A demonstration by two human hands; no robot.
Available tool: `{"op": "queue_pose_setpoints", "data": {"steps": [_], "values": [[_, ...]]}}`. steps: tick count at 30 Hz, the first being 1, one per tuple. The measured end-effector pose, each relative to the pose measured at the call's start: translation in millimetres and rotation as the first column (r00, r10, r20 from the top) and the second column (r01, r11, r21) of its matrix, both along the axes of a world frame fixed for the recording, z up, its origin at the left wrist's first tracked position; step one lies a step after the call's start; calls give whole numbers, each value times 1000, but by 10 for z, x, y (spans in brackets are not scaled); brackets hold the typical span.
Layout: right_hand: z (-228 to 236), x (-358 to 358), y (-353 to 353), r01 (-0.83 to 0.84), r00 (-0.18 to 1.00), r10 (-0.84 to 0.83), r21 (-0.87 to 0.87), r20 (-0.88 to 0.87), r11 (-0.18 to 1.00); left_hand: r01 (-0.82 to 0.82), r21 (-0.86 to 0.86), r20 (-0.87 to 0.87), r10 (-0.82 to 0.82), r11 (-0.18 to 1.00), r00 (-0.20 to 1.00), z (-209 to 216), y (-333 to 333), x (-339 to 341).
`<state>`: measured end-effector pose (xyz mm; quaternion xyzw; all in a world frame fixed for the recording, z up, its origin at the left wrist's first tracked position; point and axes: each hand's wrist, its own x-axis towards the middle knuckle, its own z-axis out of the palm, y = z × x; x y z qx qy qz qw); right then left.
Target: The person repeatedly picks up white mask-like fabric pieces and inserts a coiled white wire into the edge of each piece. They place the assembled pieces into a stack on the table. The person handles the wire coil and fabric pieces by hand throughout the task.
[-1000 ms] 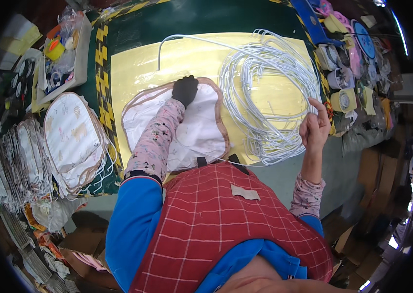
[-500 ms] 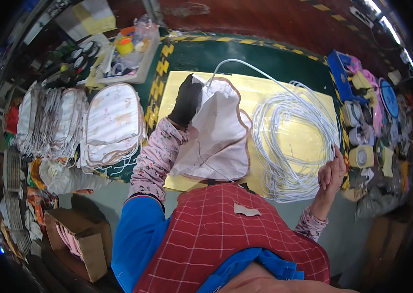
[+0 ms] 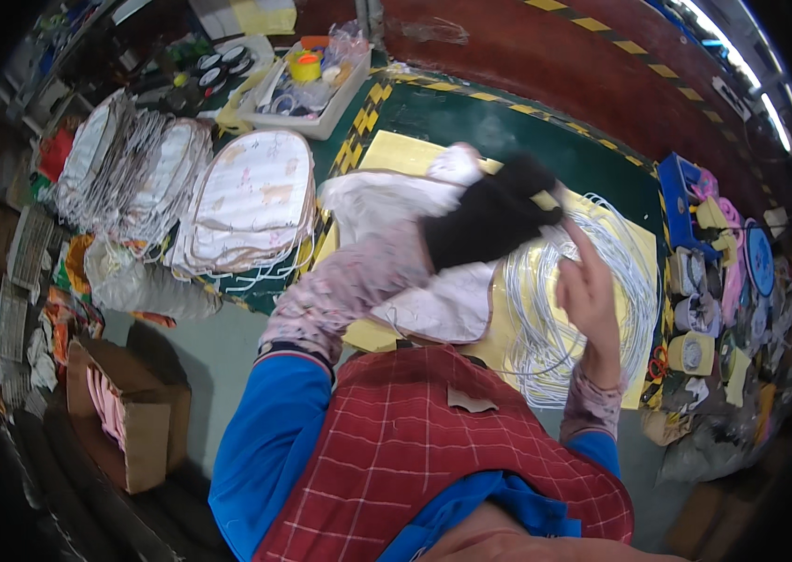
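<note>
- The black-gloved left hand (image 3: 499, 214) is stretched across to the right and is blurred; its fingers are bent close to the right hand, but whether they grasp anything I cannot tell
- The bare right hand (image 3: 591, 290) has its index finger extended toward the glove and its other fingers loosely curled; whether something is pinched at its tip I cannot tell either
- The brown-edged white cloth panel (image 3: 457, 300) lies rumpled on the yellow sheet (image 3: 394, 148), partly hidden under the left forearm; if the floral sleeve (image 3: 349, 281) drags over it, the panel could slide or fold harder, and its creases could set
- The coil of white cord (image 3: 635, 300) lies beneath and around the right hand; a finger or cuff catching one loop could pull several along and tangle them, since the strands cross closely
- With the two hands so near each other, the thick glove could dull the left hand's feel; a small item between them could slip, or the fingers could bump
- The stack of oval cloth panels (image 3: 255, 192) sits near the table edge with cord ends (image 3: 260, 278) hanging loose; a wide swing of the left elbow could snag those ends and topple the pile
</note>
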<state>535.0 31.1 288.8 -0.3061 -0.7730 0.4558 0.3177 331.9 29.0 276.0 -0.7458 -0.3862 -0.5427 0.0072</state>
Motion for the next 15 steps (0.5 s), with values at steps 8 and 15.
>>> {"op": "queue_pose_setpoints", "data": {"steps": [8,15], "values": [[105,549,6,33,895,-150,-272,-420,962,-327,-2,-90,326,945,941,-395,-106,-1419],[-187,412,203,103,983,-98,25,-154,994,-423,282,-167,478,861,862,68,-299,-888]]}}
